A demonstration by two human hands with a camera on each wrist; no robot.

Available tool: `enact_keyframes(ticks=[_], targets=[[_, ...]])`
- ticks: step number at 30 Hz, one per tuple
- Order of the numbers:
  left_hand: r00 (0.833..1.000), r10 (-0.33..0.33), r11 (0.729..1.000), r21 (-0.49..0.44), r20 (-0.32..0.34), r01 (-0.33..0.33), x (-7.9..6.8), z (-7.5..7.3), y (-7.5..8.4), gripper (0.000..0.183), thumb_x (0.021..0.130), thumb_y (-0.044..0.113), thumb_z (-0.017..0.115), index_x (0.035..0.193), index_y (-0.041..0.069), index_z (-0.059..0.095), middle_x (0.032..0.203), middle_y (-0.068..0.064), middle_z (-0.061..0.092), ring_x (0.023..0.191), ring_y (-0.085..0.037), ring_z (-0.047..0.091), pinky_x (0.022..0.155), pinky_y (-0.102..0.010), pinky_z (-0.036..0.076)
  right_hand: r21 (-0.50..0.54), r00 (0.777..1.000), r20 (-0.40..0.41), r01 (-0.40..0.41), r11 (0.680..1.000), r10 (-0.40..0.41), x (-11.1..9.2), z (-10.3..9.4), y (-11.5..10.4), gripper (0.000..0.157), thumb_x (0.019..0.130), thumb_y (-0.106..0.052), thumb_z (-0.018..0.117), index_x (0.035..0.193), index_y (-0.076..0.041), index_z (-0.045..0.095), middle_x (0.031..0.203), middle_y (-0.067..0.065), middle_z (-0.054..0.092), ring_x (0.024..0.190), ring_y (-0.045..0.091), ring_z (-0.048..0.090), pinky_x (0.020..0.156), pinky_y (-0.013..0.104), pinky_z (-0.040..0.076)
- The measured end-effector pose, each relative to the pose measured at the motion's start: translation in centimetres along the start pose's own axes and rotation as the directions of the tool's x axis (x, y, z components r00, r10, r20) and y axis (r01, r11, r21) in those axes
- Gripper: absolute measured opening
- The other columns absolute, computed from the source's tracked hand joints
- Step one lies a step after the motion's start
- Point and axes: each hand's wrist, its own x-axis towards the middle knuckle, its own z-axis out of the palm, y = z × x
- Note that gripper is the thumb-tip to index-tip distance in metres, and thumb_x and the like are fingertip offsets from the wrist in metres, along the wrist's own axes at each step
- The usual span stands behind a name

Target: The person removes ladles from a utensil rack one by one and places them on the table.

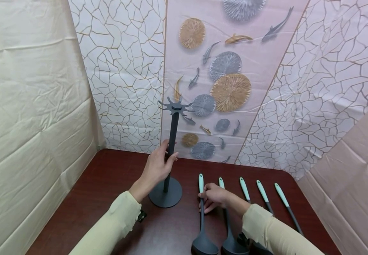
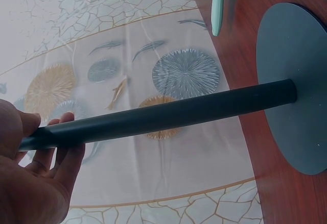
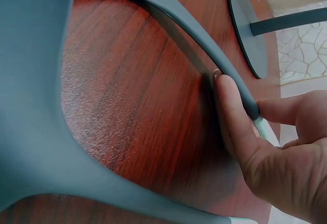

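My left hand (image 1: 154, 165) holds the black post of an upright utensil stand (image 1: 173, 132), which has a round base and a ring of hooks on top. In the left wrist view, thumb and fingers lie on either side of the post (image 2: 179, 113). My right hand (image 1: 215, 196) pinches the leftmost utensil, a dark grey ladle (image 1: 204, 244) with a mint handle, where handle and shaft meet. The right wrist view shows thumb and fingers around that ladle's shaft (image 3: 209, 43). Beside it lies a second dark utensil (image 1: 233, 245), partly under the right forearm.
Further right lie several mint-handled utensils, including one at the far right (image 1: 282, 194); the right arm hides their lower parts. The stand's round base (image 1: 161, 198) rests on the dark red-brown table (image 1: 85, 198). Patterned cloth (image 1: 123, 71) hangs behind the table.
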Motion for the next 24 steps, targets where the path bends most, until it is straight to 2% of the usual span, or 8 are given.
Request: enact_keyframes(ticks=[6, 12, 17, 24], targets=[[1.000, -0.006, 1.000, 0.001, 0.004, 0.006, -0.03, 0.04, 0.05, 0.037, 0.108, 0.022, 0.065, 0.143, 0.018, 0.055, 0.098, 0.000, 0.075, 0.087, -0.016, 0.074, 0.072, -0.044, 0.055, -0.018, 1.000, 0.005, -0.024, 1.000, 0.024, 0.16, -0.08, -0.25, 0.019, 0.109, -0.012, 0.058, 0.106, 0.006, 0.054, 0.097, 0.031, 0.073, 0.083, 0.040, 0.077, 0.069, 0.046, 0.064], [1.000, -0.010, 1.000, 0.009, 0.002, 0.010, -0.01, 0.08, -0.01, 0.037, 0.108, 0.023, 0.064, 0.144, 0.018, 0.055, 0.098, 0.004, 0.075, 0.087, -0.014, 0.074, 0.071, -0.042, 0.055, -0.042, 0.999, -0.006, -0.034, 0.999, 0.034, 0.33, -0.18, -0.40, 0.020, 0.109, -0.013, 0.059, 0.104, 0.007, 0.061, 0.094, 0.028, 0.074, 0.072, 0.033, 0.076, 0.069, 0.045, 0.064], [1.000, -0.011, 1.000, 0.014, -0.001, 0.011, 0.01, 0.12, -0.07, 0.037, 0.108, 0.023, 0.065, 0.143, 0.019, 0.055, 0.098, 0.004, 0.075, 0.087, -0.014, 0.074, 0.072, -0.042, 0.055, -0.071, 0.999, -0.023, -0.038, 0.997, 0.036, 0.37, -0.16, -0.52, 0.022, 0.108, -0.014, 0.060, 0.109, 0.008, 0.064, 0.092, 0.026, 0.071, 0.066, 0.028, 0.072, 0.068, 0.044, 0.064], [1.000, -0.013, 1.000, 0.014, 0.001, 0.013, -0.07, 0.14, -0.07, 0.037, 0.108, 0.024, 0.064, 0.144, 0.019, 0.055, 0.098, 0.004, 0.075, 0.087, -0.014, 0.074, 0.072, -0.043, 0.055, -0.103, 0.999, -0.039, -0.042, 0.994, 0.038, 0.09, 0.14, -0.64, 0.024, 0.109, -0.016, 0.058, 0.118, 0.004, 0.068, 0.089, 0.027, 0.070, 0.067, 0.031, 0.074, 0.066, 0.044, 0.064]])
